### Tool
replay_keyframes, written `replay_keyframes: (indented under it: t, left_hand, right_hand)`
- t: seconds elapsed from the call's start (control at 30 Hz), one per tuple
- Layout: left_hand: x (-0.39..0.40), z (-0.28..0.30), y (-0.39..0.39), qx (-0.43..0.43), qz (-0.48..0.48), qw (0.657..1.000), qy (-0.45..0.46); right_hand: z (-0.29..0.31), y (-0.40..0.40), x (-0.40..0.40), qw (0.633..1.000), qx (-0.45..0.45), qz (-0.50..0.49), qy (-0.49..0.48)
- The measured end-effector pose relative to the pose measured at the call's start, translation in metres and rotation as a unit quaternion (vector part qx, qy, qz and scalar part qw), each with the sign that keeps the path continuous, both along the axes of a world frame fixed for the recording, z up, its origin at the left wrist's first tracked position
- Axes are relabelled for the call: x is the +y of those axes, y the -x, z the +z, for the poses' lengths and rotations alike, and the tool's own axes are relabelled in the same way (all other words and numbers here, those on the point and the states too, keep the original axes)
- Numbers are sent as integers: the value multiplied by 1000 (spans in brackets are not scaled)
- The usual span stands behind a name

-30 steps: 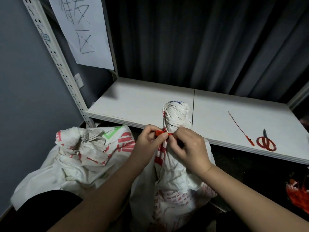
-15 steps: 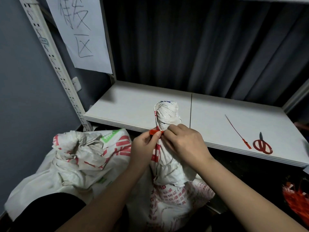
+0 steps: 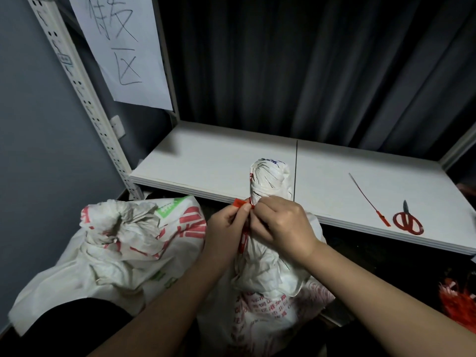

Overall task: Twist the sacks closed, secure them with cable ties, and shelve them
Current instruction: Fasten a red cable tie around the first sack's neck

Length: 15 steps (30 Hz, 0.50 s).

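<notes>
A white woven sack (image 3: 270, 287) with red print stands in front of me, its neck twisted into a tight upright bunch (image 3: 270, 179). A red cable tie (image 3: 240, 202) wraps the neck just below the bunch. My left hand (image 3: 226, 228) pinches the tie's red head. My right hand (image 3: 283, 228) grips the twisted neck and the tie beside it. A second white sack (image 3: 123, 243) with red and green print sits to the left, its top loosely crumpled. A spare red cable tie (image 3: 368, 199) lies on the white shelf (image 3: 206, 161).
Red-handled scissors (image 3: 408, 219) lie on the shelf's right part next to the spare tie. A perforated shelf upright (image 3: 85, 99) rises at left with a paper sign (image 3: 123, 50). Dark curtains hang behind. Red material (image 3: 458, 302) sits low at right.
Both hands stayed at the sack's neck and shifted slightly. The tie's red head now sticks out to the left of my left fingers, and the tie's tail runs up along the bunch.
</notes>
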<state>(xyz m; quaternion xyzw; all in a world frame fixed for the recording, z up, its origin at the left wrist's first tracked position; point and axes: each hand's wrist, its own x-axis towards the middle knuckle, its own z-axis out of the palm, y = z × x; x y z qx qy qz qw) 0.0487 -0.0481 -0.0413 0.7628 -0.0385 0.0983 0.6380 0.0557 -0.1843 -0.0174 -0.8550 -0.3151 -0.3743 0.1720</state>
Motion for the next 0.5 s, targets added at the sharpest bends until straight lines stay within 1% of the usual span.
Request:
replay_keyframes:
  t: [0.2, 0.37, 0.5]
  left_hand:
    - [0, 5, 3, 18, 1, 999, 38]
    - [-1, 8, 6, 32, 5, 997, 72]
    - [-2, 9, 7, 39, 8, 993, 111]
  right_hand:
    - [-4, 2, 4, 999, -4, 0, -36]
    - [-4, 2, 9, 996, 9, 3, -83]
    - [-3, 2, 9, 994, 19, 12, -103]
